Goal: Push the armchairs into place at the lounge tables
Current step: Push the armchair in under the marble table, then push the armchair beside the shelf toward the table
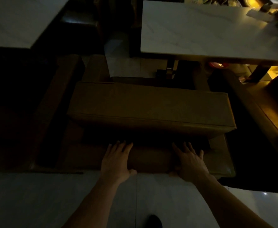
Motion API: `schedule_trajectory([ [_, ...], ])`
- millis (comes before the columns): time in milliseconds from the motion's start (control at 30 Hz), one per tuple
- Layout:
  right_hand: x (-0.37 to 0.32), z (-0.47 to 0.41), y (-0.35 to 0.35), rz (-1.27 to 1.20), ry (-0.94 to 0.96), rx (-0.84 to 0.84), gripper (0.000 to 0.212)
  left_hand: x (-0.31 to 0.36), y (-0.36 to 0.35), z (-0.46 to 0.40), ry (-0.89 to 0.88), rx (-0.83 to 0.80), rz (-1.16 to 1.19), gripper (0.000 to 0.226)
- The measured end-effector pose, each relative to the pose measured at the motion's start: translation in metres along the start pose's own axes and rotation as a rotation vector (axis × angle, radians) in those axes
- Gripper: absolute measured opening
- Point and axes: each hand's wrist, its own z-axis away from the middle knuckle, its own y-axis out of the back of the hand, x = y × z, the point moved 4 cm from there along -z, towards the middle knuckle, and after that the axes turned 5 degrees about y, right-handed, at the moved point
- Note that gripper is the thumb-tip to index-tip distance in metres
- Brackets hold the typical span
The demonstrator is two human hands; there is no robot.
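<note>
The room is dim. A brown leather armchair point(149, 109) stands right in front of me, its back toward me and its seat cushion facing a white marble-topped lounge table point(200, 30). My left hand point(117, 160) and my right hand point(189, 162) both lie on top of the chair's backrest, fingers spread over its top and thumbs hooked on its near edge. The table's near edge sits just beyond the chair's front.
A second white table point(16, 20) stands at the far left with a dark chair point(19, 99) before it. Another dark armchair point(258, 116) flanks the right side. Pale tiled floor point(52, 198) lies under me; my shoe point(154, 221) shows at the bottom. Small objects sit on the right table's far corner.
</note>
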Motion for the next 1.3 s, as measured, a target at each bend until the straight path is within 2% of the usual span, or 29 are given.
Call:
schedule_trajectory([
  [133,-0.012,0.038,0.016,-0.034,0.007,0.058,0.105,0.011,0.021,0.021,-0.023,-0.016,0.009,0.107],
  [267,-0.005,0.085,0.038,-0.057,-0.045,0.163,0.099,0.05,0.048,0.038,-0.096,0.011,0.05,0.101],
  [533,0.067,0.2,0.071,-0.082,-0.185,0.295,0.092,0.164,0.078,0.087,-0.257,-0.007,0.061,0.096],
  [667,0.134,0.249,0.087,-0.113,-0.226,0.342,0.09,0.239,0.091,0.111,-0.307,0.013,0.035,0.094],
  [867,0.269,0.327,0.106,-0.187,-0.248,0.426,0.091,0.395,0.09,0.142,-0.344,0.057,0.018,0.093],
  [1100,0.431,0.419,0.102,-0.207,-0.368,0.484,0.091,0.583,0.055,0.174,-0.452,-0.015,0.03,0.092],
  [1300,0.55,0.444,0.078,-0.232,-0.449,0.493,0.096,0.715,0.004,0.165,-0.549,-0.05,0.009,0.086],
])
